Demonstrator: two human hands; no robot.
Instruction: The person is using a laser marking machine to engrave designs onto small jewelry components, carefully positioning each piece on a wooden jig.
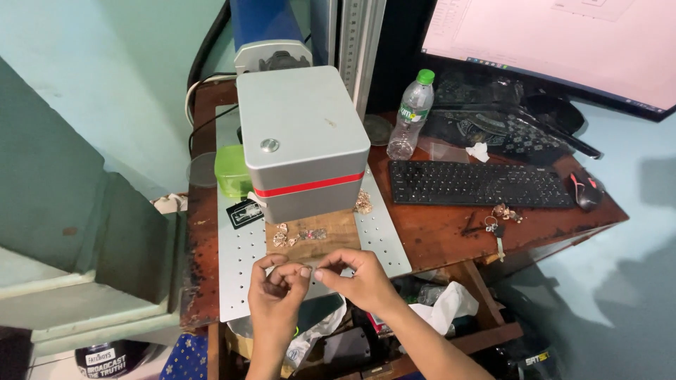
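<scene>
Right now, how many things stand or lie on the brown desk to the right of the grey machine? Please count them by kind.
Bottle: 1
Keyboard: 1
Mouse: 1
Monitor: 1
Bunch of keys: 1
Patterned dark cloth: 1
Total: 6
Both hands, left and right, pinch something too small to tell.

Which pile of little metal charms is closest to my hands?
The cluster on the wooden block, just beyond your fingertips; the other pile lies farther back, beside the grey machine head.
</scene>
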